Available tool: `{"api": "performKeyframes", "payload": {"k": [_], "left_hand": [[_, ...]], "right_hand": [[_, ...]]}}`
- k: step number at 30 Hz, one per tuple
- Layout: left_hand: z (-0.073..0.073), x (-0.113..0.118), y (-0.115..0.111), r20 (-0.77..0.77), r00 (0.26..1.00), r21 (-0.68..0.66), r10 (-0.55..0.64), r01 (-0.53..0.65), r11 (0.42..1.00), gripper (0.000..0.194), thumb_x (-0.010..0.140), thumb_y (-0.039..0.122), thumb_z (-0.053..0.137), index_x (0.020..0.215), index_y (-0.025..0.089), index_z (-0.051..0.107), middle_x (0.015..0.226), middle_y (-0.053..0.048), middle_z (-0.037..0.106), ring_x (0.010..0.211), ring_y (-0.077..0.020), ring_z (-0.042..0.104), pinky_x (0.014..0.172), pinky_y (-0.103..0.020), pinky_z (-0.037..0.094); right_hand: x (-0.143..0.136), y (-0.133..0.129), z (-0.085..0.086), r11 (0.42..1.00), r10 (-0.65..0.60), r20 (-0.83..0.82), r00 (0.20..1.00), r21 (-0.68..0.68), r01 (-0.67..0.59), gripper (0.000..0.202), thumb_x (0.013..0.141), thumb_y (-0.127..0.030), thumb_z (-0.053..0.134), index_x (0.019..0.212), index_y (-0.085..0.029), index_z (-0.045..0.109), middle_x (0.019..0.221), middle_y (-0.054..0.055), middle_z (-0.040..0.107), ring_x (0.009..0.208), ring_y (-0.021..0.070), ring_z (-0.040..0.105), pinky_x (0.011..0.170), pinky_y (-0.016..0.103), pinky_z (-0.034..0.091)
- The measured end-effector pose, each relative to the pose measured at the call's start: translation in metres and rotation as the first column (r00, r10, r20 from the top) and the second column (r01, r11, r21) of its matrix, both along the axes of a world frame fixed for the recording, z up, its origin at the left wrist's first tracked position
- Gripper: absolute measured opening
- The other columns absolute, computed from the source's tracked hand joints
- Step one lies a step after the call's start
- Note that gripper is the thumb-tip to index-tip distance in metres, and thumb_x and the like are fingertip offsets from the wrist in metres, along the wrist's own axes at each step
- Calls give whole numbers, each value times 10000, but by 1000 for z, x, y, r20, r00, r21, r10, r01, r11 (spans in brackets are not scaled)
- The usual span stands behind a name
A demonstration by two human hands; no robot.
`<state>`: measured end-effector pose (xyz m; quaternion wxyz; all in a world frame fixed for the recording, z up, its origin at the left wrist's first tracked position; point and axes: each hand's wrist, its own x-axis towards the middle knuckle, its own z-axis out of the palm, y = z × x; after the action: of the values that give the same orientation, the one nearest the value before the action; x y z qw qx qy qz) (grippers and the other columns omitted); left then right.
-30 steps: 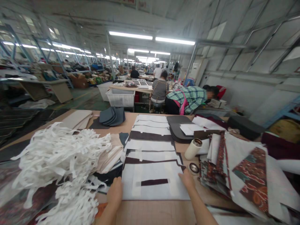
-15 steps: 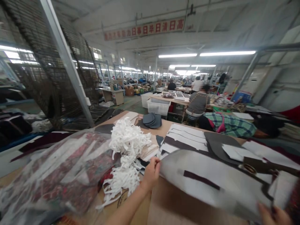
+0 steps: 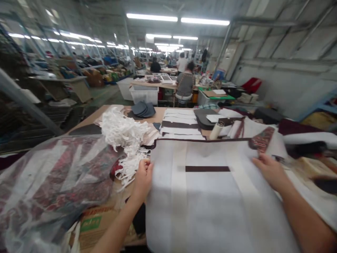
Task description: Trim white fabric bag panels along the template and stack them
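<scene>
Both hands grip a large white sheet panel (image 3: 205,203) by its opposite side edges. It has a dark edge along the top, a dark brown strip across its upper middle and two paler vertical bands. My left hand (image 3: 144,174) pinches its left edge, fingers closed, beside a heap of white fabric strips (image 3: 123,130). My right hand (image 3: 271,170) is closed on the right edge, near a patterned red fabric piece (image 3: 263,138). The panel's lower end runs out of view.
A clear plastic bag (image 3: 58,175) of reddish patterned material lies at left, beside a cardboard box (image 3: 97,225). Beyond the panel are white and dark cut pieces (image 3: 181,121), grey rounded pieces (image 3: 143,109) and a spool (image 3: 217,130). A person (image 3: 185,84) sits farther back.
The panel has turned from a slanting, flat position to face me squarely. My right hand has come up and inward from the lower right. The camera view has swung right.
</scene>
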<state>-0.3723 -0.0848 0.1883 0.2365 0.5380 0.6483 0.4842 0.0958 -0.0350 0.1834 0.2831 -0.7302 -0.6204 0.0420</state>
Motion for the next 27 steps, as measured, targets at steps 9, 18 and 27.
{"api": "performKeyframes", "payload": {"k": [9, 18, 27], "left_hand": [[-186, 42, -45, 5, 974, -378, -228, 213, 901, 160, 814, 362, 325, 791, 218, 392, 748, -35, 563, 727, -211, 573, 732, -365, 454], [-216, 69, -17, -248, 908, -567, -337, 146, 810, 186, 870, 314, 315, 895, 198, 458, 834, -60, 616, 810, -216, 606, 765, -361, 466], [-226, 203, 25, -681, 524, -218, -511, 521, 825, 340, 821, 93, 390, 1115, 171, 543, 1182, -105, 572, 1110, -244, 505, 924, -404, 420]], "right_hand": [[-7, -80, -177, 918, -163, -94, 982, -379, 117, 113, 785, -268, 420, 803, -202, 510, 778, 41, 621, 737, 192, 575, 668, 276, 400], [58, -59, -195, 913, -222, -122, 967, -374, 162, 87, 759, -257, 465, 733, -198, 524, 706, 20, 607, 673, 178, 564, 635, 264, 402], [39, -22, -238, 954, -262, -141, 955, -188, 234, 210, 757, -184, 471, 926, -161, 594, 939, 105, 622, 929, 230, 555, 834, 326, 413]]}}
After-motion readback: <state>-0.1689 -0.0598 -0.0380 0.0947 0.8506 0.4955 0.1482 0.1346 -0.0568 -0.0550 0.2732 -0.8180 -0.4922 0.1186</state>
